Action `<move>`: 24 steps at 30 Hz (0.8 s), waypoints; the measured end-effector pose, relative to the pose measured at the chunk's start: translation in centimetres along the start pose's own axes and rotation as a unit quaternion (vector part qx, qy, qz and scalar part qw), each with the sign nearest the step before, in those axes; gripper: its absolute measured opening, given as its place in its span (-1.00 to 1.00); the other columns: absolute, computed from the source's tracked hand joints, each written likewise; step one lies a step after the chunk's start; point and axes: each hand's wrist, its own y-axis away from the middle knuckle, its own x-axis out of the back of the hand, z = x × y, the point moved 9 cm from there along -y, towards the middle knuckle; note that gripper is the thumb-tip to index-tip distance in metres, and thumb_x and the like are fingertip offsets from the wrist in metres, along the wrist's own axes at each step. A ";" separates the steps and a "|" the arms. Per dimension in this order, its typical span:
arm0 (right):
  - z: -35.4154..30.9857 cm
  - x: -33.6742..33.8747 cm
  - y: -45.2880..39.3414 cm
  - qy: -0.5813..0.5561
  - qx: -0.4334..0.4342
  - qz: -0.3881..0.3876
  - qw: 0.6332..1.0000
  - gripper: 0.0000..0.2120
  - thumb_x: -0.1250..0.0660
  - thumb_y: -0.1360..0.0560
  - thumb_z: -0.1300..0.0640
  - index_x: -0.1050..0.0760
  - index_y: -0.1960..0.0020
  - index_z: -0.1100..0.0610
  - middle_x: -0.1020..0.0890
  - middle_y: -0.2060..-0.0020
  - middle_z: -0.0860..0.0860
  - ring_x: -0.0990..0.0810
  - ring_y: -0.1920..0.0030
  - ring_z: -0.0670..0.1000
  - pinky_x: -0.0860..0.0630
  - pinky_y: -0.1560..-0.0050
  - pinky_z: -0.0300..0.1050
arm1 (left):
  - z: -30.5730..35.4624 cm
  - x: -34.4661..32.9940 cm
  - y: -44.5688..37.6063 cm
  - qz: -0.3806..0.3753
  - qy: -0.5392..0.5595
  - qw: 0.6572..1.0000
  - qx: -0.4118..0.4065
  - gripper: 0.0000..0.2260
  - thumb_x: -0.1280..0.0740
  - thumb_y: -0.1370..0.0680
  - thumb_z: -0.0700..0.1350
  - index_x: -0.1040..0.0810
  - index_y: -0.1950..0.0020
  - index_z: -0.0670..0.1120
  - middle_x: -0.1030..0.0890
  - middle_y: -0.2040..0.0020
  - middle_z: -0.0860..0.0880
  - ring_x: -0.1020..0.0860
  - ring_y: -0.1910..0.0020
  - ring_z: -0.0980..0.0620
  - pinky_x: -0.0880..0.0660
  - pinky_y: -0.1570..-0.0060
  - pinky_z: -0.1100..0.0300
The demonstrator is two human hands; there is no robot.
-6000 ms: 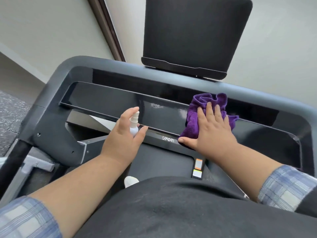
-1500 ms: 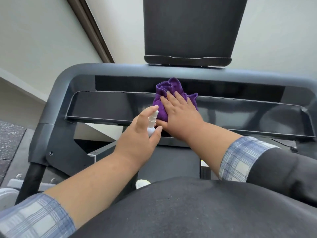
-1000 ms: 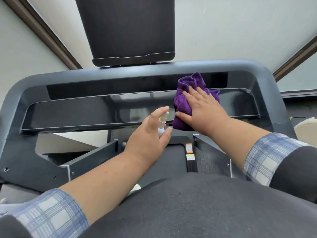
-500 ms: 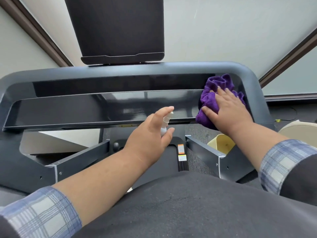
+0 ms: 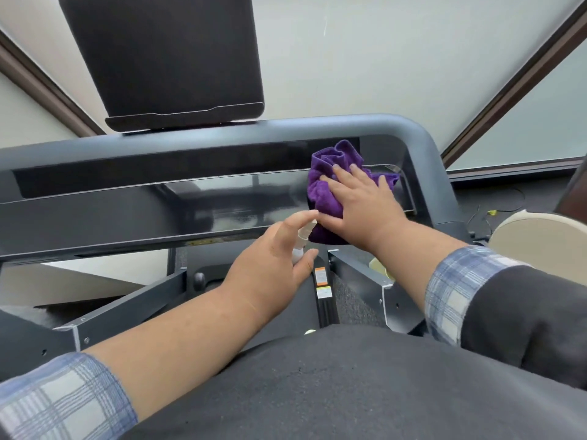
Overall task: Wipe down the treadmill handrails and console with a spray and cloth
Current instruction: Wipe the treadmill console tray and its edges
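— While the right hand (image 5: 362,211) lies flat with fingers spread on it, how many cloths?

— One purple cloth (image 5: 330,176), plush and bunched, at the right end of the glossy black console (image 5: 158,211).

— And sprays?

— One small white spray bottle (image 5: 301,241), held in the left hand (image 5: 270,268), forefinger over its top.

— Around them?

— Rounded matte grey handrail (image 5: 413,138), one dark screen (image 5: 165,55), pale wall.
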 end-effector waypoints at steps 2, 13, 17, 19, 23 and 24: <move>3.1 0.4 0.6 0.004 -0.024 0.006 1.000 -0.11 0.13 -0.39 -0.58 -0.10 -0.60 -0.15 -0.08 -0.62 -0.08 0.00 -0.61 0.08 -0.02 -0.53 0.33 | 0.4 -0.3 0.0 -0.001 0.000 1.000 0.001 -0.44 -0.35 -0.57 0.03 -0.10 -0.38 0.42 -0.49 -0.26 0.13 -0.34 0.05 0.27 -0.37 0.08 0.19; 1.4 0.2 0.3 0.017 -0.055 0.017 0.998 -0.03 0.13 -0.39 -0.58 -0.03 -0.63 -0.02 -0.04 -0.63 0.07 0.01 -0.60 0.18 -0.02 -0.54 0.31 | -1.0 1.4 1.8 0.020 -0.012 0.999 0.044 -0.46 -0.34 -0.58 0.05 -0.13 -0.41 0.39 -0.48 -0.28 0.13 -0.52 -0.02 0.06 -0.48 0.02 0.14; -3.0 -0.4 -0.9 0.022 -0.036 0.012 0.999 0.00 0.15 -0.40 -0.58 0.02 -0.63 0.03 -0.03 -0.63 0.10 0.02 -0.61 0.19 -0.03 -0.53 0.32 | -2.8 2.6 3.2 0.040 -0.002 0.997 0.072 -0.46 -0.33 -0.58 0.06 -0.13 -0.41 0.41 -0.48 -0.27 0.16 -0.53 0.00 0.06 -0.51 0.03 0.10; -5.9 -0.9 -1.5 0.031 -0.016 0.008 0.999 0.02 0.18 -0.39 -0.59 0.04 -0.64 0.05 -0.02 -0.62 0.12 0.03 -0.61 0.20 -0.03 -0.53 0.33 | -3.6 3.4 4.0 0.050 0.002 0.996 0.076 -0.44 -0.33 -0.57 0.05 -0.11 -0.41 0.43 -0.48 -0.28 0.16 -0.52 -0.01 0.08 -0.50 0.04 0.12; -11.0 -1.5 -2.7 0.034 0.012 -0.001 0.999 0.09 0.27 -0.34 -0.62 0.06 -0.64 0.08 -0.02 -0.62 0.15 0.04 -0.60 0.24 -0.04 -0.52 0.36 | -5.6 5.5 5.7 0.074 -0.004 0.993 0.093 -0.43 -0.33 -0.57 0.04 -0.11 -0.42 0.42 -0.48 -0.27 0.15 -0.52 -0.04 0.11 -0.49 0.06 0.16; -12.2 -1.6 -2.9 0.037 0.019 -0.004 0.999 0.11 0.28 -0.32 -0.63 0.06 -0.63 0.08 -0.02 -0.62 0.16 0.04 -0.60 0.25 -0.04 -0.51 0.37 | -6.2 6.1 6.2 0.081 -0.003 0.992 0.100 -0.44 -0.34 -0.57 0.03 -0.12 -0.42 0.40 -0.49 -0.28 0.14 -0.52 -0.06 0.10 -0.52 0.04 0.11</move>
